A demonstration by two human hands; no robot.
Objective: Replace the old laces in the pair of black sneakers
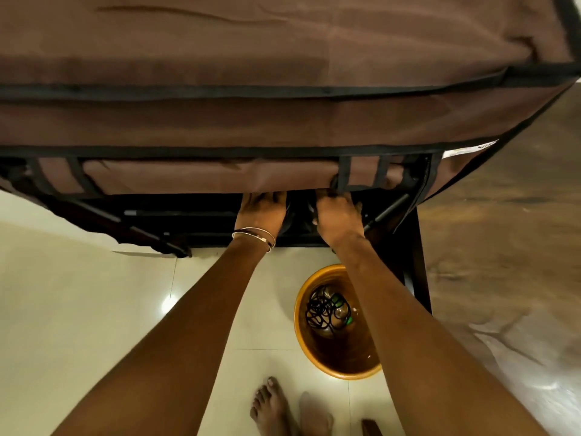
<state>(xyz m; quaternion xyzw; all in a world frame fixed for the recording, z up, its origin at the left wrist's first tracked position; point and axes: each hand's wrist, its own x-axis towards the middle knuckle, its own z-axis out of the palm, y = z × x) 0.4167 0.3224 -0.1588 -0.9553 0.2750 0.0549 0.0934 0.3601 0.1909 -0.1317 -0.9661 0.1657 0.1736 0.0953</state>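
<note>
You stand at the brown fabric rack [283, 121], its rolled-up flap [204, 176] hiding the shelf. Judging by the black coil in the bin [314, 275], the old laces [323, 309] are out. Your left hand [262, 209] and right hand [338, 214] reach inside around something dark, likely a sneaker [300, 212]; I cannot tell their hold. Next, set it level.
</note>
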